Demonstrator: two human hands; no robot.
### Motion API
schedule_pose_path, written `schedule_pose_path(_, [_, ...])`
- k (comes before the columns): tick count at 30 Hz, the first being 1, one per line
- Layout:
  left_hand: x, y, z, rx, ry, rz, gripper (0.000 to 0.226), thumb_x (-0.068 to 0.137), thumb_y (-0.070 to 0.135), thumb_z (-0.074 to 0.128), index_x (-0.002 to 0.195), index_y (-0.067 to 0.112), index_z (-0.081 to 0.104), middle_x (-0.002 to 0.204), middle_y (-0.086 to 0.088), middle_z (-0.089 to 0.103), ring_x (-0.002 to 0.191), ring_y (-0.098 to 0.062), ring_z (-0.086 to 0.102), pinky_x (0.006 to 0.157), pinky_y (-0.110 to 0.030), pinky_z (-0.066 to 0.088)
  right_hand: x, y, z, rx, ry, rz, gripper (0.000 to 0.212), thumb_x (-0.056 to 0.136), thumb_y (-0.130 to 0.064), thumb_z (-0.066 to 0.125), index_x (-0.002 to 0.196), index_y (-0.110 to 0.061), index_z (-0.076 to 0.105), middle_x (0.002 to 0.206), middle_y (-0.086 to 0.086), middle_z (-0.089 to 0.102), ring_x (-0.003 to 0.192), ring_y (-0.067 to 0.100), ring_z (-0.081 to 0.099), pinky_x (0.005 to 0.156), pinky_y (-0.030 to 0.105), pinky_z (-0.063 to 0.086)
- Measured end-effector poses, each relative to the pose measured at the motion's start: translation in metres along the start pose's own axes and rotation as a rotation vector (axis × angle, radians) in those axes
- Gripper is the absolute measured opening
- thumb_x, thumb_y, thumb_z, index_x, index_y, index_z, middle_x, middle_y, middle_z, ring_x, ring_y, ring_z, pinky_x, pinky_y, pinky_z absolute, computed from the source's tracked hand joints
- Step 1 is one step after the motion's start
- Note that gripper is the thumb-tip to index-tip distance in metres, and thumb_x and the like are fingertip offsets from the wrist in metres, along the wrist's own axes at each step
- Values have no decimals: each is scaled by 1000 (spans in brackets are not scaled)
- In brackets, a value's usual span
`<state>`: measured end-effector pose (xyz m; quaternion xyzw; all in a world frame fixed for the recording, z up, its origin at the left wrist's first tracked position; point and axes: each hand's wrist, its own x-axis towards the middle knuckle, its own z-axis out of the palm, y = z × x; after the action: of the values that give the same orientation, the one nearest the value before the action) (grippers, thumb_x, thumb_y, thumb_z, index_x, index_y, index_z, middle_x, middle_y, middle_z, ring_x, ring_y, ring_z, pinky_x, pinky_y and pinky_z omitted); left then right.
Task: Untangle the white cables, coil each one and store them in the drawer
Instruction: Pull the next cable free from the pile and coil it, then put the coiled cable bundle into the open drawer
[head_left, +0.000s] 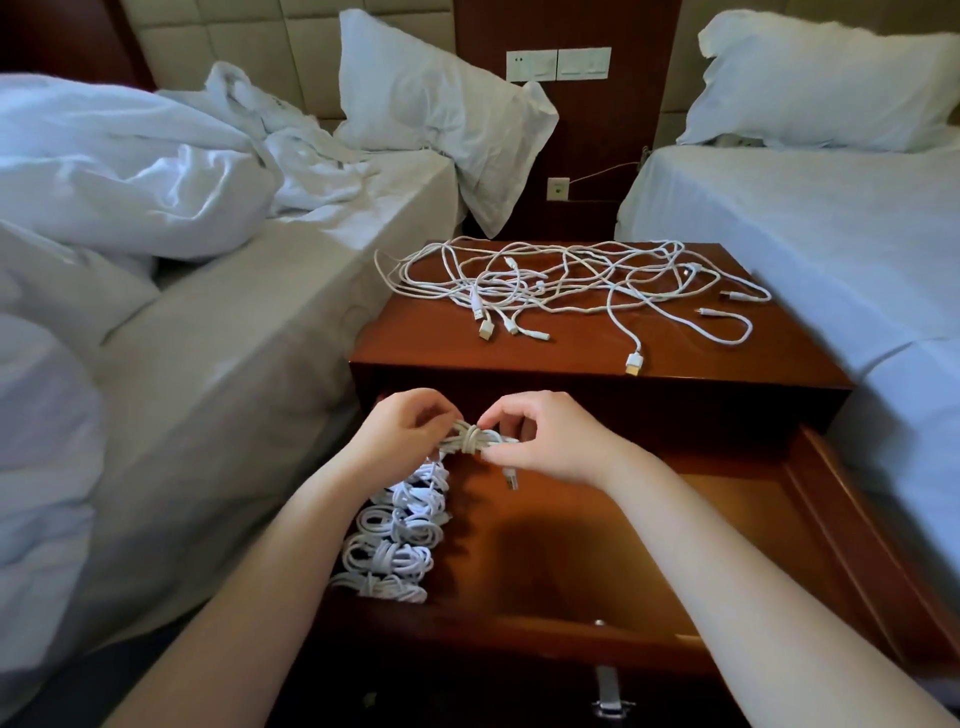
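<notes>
Two hands, left hand (402, 431) and right hand (550, 441), pinch the coiled cable (470, 439) at its ends with curled fingers, above the open drawer (597, 545). Bundle axis runs left-right. The stored coils (400, 540) lie under the left hand, so it's nearer. The tangle (561, 280) sits behind on the nightstand (415, 343).

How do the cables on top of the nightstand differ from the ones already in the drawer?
The nightstand cables lie loose and tangled; the drawer cables are each wound into a tied bundle. The nightstand cables sprawl across the top; the drawer cables sit in a row along its left side. All are white.
</notes>
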<state>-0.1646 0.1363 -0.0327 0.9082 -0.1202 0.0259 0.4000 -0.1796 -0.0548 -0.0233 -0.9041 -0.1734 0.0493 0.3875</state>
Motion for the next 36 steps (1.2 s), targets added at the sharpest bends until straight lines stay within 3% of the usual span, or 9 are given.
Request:
schedule_pose_path(5, [-23,-4,-2,-23,-91,0,5,90,13,61,88,11,66,73,1,67,62,-13,62,65,-29,51,-16,-1,5,-19,-74,11,19,80,-35,74,97,-27,68,83,-11,64,70,4,55,64,19,44])
schedule_pose_path(9, [-33,1,4,148,-275,62,5,89,13,63,84,13,66,73,2,64,62,-5,57,61,-16,44,-31,1,8,-67,-221,36,15,83,-32,71,95,-27,64,83,-13,59,76,4,55,66,18,41])
schedule_pose_path(11, [-36,-1,8,247,-368,82,4,88,17,64,85,16,67,77,3,66,68,-6,59,65,-17,46,-37,2,11,-87,-266,64,16,83,-31,71,96,-28,63,84,-14,59,76,2,55,66,18,40])
schedule_pose_path(15, [-39,-6,11,312,-426,116,4,85,16,67,87,14,70,83,2,68,79,-13,63,79,-35,51,-40,2,24,-138,-365,103,18,81,-29,69,96,-21,65,87,-7,65,80,9,59,73,31,48])
schedule_pose_path(19, [-41,-7,11,340,-473,126,5,82,19,71,79,16,70,77,6,65,77,-13,61,77,-33,49,-41,2,30,-212,-485,116,20,79,-27,67,95,-16,63,87,0,66,84,18,62,77,42,52])
schedule_pose_path(25, [-38,-8,10,392,-336,131,11,87,25,66,78,21,62,71,6,61,71,-17,59,70,-34,48,-41,4,34,-248,-519,116,17,80,-39,73,89,-27,66,88,-10,59,82,12,58,69,30,49])
schedule_pose_path(30, [-37,-11,13,433,-365,127,15,89,24,63,75,22,57,63,10,54,64,-16,54,68,-39,48,-36,1,43,-250,-509,61,16,82,-40,73,88,-27,66,79,-16,54,73,3,52,62,23,39])
schedule_pose_path(33, [-36,-10,13,429,-336,125,16,90,23,62,75,21,58,64,7,55,64,-16,53,65,-34,45,-35,-2,46,-236,-498,33,14,83,-39,72,86,-27,66,78,-16,55,69,2,51,60,22,38])
schedule_pose_path(36, [-36,-9,14,417,-271,138,14,91,22,61,82,12,66,66,4,58,61,-13,50,58,-23,38,-34,-3,46,-186,-491,61,14,84,-37,72,86,-25,66,78,-11,60,65,7,57,61,25,46])
